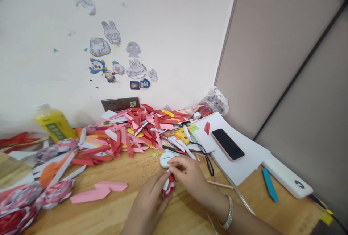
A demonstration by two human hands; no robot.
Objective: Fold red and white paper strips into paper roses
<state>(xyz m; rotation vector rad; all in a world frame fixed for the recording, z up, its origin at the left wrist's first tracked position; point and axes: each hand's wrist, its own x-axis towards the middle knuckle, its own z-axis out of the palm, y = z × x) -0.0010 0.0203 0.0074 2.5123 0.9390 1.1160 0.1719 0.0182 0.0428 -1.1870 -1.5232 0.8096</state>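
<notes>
Between my two hands, above the wooden table, is a small red and white folded-paper piece (169, 185). My left hand (152, 195) is closed around it from the left, its fingers partly hiding it. From the right, my right hand (187, 177) pinches the top of the piece with thumb and forefinger; a bracelet circles that wrist. Just beyond my fingertips lies a white rounded object (166, 159). Two pink folded paper strips (91, 194) lie on the table to the left of my hands.
A heap of folded paper strips (141, 126) lines the wall, with a yellow glue gun (181, 135) at its right. A phone (227, 144) rests on white paper sheets (239, 171). Rolled paper pieces (56, 193) and a yellow bottle (54, 122) stand left; a white power strip (288, 177) is right.
</notes>
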